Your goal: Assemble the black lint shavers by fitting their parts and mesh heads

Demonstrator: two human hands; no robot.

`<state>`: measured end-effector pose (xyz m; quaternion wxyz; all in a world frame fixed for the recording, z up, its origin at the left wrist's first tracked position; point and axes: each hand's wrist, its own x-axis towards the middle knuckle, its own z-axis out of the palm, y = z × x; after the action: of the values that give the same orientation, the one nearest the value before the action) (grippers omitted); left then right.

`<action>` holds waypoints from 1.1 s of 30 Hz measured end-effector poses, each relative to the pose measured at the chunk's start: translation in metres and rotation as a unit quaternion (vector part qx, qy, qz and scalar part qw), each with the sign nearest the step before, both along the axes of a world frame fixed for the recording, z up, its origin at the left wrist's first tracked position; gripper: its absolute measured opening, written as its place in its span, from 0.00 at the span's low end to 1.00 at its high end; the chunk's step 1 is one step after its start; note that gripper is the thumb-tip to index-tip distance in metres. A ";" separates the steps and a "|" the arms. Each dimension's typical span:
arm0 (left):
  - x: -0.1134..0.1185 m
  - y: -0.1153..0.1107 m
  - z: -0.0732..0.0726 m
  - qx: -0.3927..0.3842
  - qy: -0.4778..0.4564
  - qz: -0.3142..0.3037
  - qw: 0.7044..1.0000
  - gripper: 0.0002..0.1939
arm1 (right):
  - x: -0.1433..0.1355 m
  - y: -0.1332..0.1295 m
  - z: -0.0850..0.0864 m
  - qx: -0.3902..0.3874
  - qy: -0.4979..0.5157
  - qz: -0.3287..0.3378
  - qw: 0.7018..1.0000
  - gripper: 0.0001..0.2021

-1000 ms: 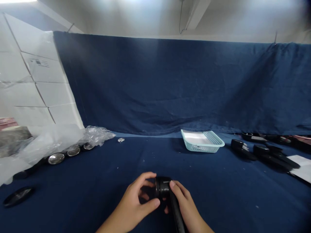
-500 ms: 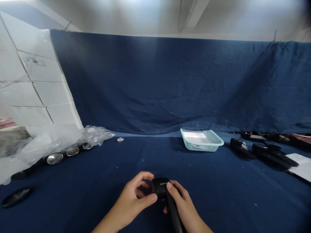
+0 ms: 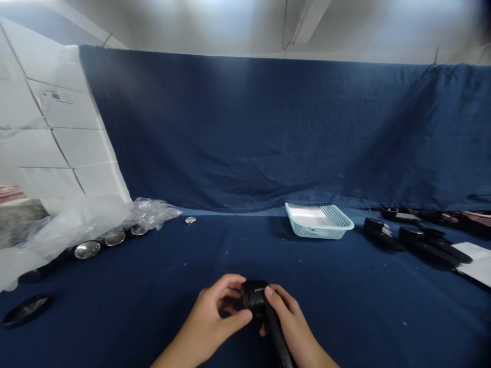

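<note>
Low in the middle of the head view is a black handheld device [image 3: 258,297] with a thick head, small pale lettering on it and a long handle running down toward me. My right hand [image 3: 287,317] wraps the handle where it meets the head, thumb lying on top. On the head's left end, my left hand [image 3: 220,317] curls round with thumb and fingertips at the rim. The face of that end is hidden, and its exact kind cannot be made out.
A light blue basket [image 3: 320,233] stands ahead to the right. Several black devices [image 3: 425,245] lie at the far right beside a white sheet [image 3: 475,263]. Round silver-faced pieces [image 3: 87,250] and clear plastic wrap [image 3: 88,220] sit at left, near a black oval piece [image 3: 27,310].
Both hands and the device have shifted slightly right. The left thumb and fingertips stay at the head's left rim, and the right hand keeps its hold.
</note>
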<state>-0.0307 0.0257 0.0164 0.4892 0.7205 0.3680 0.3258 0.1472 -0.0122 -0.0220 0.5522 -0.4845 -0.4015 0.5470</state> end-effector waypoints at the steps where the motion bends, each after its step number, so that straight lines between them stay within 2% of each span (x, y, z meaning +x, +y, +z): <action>1: 0.000 -0.001 0.001 0.020 0.015 0.011 1.000 0.23 | 0.000 0.000 0.001 -0.003 -0.001 0.005 1.000 0.26; 6: 0.003 -0.007 0.003 0.122 0.065 0.043 0.989 0.26 | 0.000 -0.003 0.009 -0.026 0.009 0.003 1.000 0.26; 9: 0.005 -0.009 0.003 0.142 0.059 0.050 0.987 0.26 | 0.001 -0.005 0.012 -0.030 0.024 0.007 0.999 0.25; 16: 0.007 -0.003 -0.010 0.039 0.036 0.090 0.995 0.18 | 0.003 -0.001 0.003 -0.031 0.000 0.015 0.999 0.26; 19: 0.007 -0.001 -0.013 0.021 0.021 0.084 0.996 0.18 | 0.003 0.000 0.000 -0.016 -0.006 0.017 1.000 0.26; 22: 0.007 -0.002 -0.009 0.024 0.004 0.062 0.998 0.18 | 0.003 -0.001 0.004 -0.025 0.000 0.014 1.000 0.26; 27: 0.006 -0.007 -0.002 0.103 0.011 0.052 0.993 0.20 | 0.004 -0.003 0.014 -0.026 0.030 0.033 0.999 0.24; 33: 0.006 -0.010 -0.001 0.188 0.067 0.053 0.979 0.21 | 0.005 -0.004 0.015 -0.042 0.047 0.037 0.997 0.23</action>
<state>-0.0245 0.0160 0.0153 0.3018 0.7992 0.3695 0.3655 0.1520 -0.0158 -0.0069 0.5288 -0.4659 -0.3692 0.6058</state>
